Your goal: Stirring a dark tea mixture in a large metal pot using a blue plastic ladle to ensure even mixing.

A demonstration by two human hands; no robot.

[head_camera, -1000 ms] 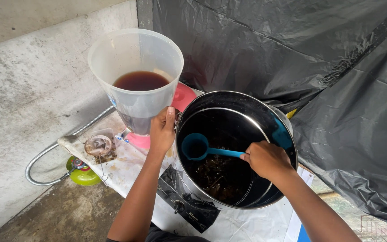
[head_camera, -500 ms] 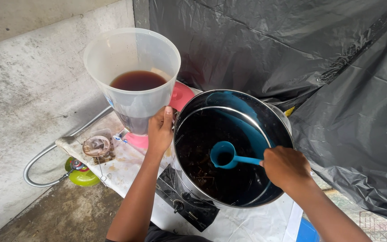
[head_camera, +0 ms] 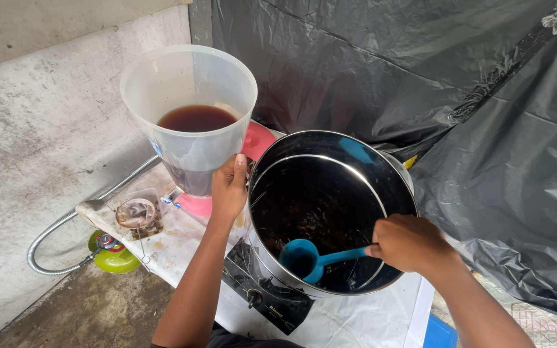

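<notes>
Clear plastic jug (head_camera: 188, 103) of dark liquid, steel pot (head_camera: 333, 212), blue ladle (head_camera: 311, 258) inside

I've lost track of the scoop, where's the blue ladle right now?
The blue ladle is inside the big steel pot, low against its near wall, its handle held by the right hand.

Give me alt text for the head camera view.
A left hand holds a clear jug of dark liquid beside a large steel pot, while the right hand dips a blue ladle inside it.
</notes>
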